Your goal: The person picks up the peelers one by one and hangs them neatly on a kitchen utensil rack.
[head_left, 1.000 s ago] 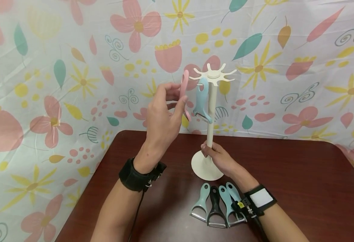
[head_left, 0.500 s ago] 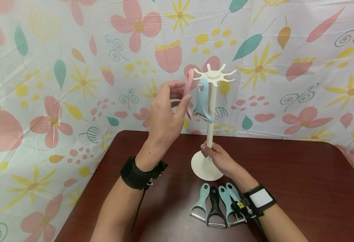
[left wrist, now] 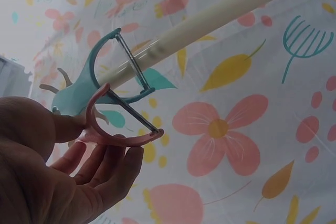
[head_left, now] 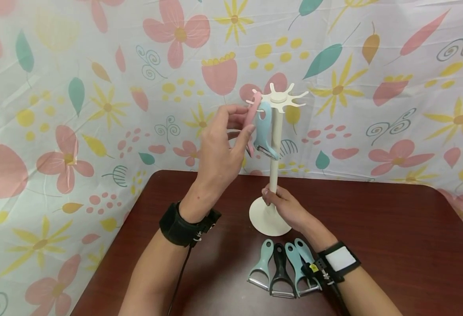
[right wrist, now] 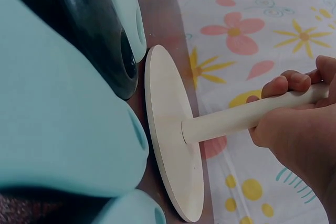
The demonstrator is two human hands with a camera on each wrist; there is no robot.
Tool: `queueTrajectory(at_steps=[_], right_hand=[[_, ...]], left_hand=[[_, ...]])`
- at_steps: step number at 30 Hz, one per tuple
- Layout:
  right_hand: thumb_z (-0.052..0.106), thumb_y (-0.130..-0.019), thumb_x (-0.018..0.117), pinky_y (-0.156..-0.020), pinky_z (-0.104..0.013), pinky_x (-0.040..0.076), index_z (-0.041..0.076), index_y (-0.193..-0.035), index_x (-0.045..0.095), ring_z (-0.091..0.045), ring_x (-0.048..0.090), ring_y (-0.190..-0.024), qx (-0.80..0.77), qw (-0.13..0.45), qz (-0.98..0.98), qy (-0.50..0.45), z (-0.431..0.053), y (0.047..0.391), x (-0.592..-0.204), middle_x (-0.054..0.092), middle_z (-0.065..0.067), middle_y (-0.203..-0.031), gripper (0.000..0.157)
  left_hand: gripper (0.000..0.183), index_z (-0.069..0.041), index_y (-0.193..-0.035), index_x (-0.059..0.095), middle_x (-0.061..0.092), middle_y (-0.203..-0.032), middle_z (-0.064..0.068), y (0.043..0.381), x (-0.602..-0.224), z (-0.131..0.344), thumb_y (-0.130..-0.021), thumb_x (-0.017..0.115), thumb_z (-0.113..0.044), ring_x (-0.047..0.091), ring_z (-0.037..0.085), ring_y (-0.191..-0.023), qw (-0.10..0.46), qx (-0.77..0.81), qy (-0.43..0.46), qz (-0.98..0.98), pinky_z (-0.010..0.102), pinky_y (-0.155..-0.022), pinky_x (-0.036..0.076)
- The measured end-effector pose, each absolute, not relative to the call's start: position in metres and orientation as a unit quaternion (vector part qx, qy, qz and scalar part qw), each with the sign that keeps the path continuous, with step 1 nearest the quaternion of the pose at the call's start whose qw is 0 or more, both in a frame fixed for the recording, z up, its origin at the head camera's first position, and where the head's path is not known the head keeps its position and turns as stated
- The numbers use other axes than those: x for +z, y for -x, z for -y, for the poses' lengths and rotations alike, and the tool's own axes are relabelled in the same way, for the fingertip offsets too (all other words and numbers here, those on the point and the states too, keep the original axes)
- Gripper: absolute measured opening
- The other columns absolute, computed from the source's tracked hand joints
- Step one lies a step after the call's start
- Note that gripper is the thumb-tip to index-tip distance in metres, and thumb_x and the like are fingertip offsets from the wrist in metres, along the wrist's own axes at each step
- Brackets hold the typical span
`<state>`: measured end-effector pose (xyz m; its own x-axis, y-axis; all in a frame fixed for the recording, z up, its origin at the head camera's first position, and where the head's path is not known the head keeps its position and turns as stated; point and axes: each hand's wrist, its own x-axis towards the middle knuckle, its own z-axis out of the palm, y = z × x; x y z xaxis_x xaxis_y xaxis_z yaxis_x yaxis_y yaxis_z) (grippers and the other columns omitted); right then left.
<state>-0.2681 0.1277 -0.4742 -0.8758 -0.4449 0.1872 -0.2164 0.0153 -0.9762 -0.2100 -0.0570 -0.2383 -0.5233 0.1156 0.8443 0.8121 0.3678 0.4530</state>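
Note:
My left hand (head_left: 221,147) pinches a pink peeler (head_left: 252,115) between thumb and fingers, its holed end up at a left hook of the white stand (head_left: 279,98). Beside it a light blue peeler (head_left: 264,127) hangs from another hook, blade end down. In the left wrist view the pink peeler (left wrist: 126,139) overlaps the blue peeler (left wrist: 79,90), their metal blades pointing away from my palm. Lower down, my right hand (head_left: 288,204) grips the stand's pole just above the round base. The right wrist view shows those fingers wrapped round the pole (right wrist: 231,120).
Several peelers lie side by side on the dark brown table (head_left: 405,245) in front of the base: a pale green peeler (head_left: 264,263), a black peeler (head_left: 281,270) and blue ones, partly under my right wrist strap (head_left: 340,259). A flowered cloth (head_left: 117,87) hangs behind the table.
My left hand has moved right with the pink peeler, bringing its top from left of the stand to the hook, next to the blue peeler. My right hand stays on the pole.

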Motion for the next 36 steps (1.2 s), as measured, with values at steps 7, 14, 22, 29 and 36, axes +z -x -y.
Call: queueTrajectory(at_steps=[7,14,22,29,36], right_hand=[[0.03,-0.105,0.045,-0.081,-0.051,0.028,-0.005,-0.09,0.046,-0.031,0.038,-0.089,-0.662,0.091,-0.705,0.237,-0.1271,0.2694,-0.4725,0.04,-0.021,-0.088,0.038],[0.028,-0.105,0.045,-0.08,-0.052,0.027,-0.007,-0.091,0.045,-0.032,0.037,-0.09,-0.669,0.093,-0.697,0.241,-0.1271,0.2701,-0.4713,0.039,-0.023,-0.088,0.038],[0.028,-0.105,0.045,-0.08,-0.051,0.027,-0.008,-0.092,0.046,-0.031,0.036,-0.09,-0.671,0.096,-0.697,0.235,-0.1279,0.2708,-0.4724,0.039,-0.022,-0.09,0.038],[0.028,-0.105,0.045,-0.08,-0.051,0.029,-0.008,-0.091,0.047,-0.032,0.037,-0.091,-0.666,0.094,-0.701,0.236,-0.1281,0.2704,-0.4731,0.04,-0.023,-0.09,0.039],[0.032,-0.105,0.046,-0.08,-0.051,0.028,-0.004,-0.089,0.047,-0.032,0.037,-0.088,-0.664,0.1,-0.703,0.233,-0.128,0.2693,-0.4739,0.039,-0.022,-0.088,0.039]], left_hand=[[0.029,0.01,-0.115,0.055,0.063,-0.099,0.019,0.2109,-0.2384,0.0572,-0.089,0.066,0.004,0.064,0.025,-0.087,0.37,-0.467,0.315,0.739,0.034,-0.078,0.056],[0.029,0.01,-0.115,0.055,0.063,-0.099,0.019,0.2121,-0.2396,0.0585,-0.088,0.067,0.004,0.064,0.026,-0.088,0.37,-0.466,0.317,0.739,0.034,-0.077,0.056],[0.031,0.01,-0.115,0.054,0.063,-0.1,0.019,0.2129,-0.2416,0.0585,-0.088,0.067,0.004,0.065,0.026,-0.088,0.364,-0.468,0.318,0.74,0.035,-0.078,0.056],[0.033,0.01,-0.117,0.053,0.062,-0.104,0.02,0.2131,-0.244,0.0584,-0.089,0.067,0.003,0.064,0.026,-0.091,0.351,-0.473,0.316,0.744,0.034,-0.08,0.055],[0.032,0.012,-0.117,0.052,0.061,-0.104,0.021,0.2131,-0.2464,0.059,-0.089,0.065,0.004,0.063,0.027,-0.092,0.347,-0.466,0.322,0.747,0.037,-0.082,0.055]])
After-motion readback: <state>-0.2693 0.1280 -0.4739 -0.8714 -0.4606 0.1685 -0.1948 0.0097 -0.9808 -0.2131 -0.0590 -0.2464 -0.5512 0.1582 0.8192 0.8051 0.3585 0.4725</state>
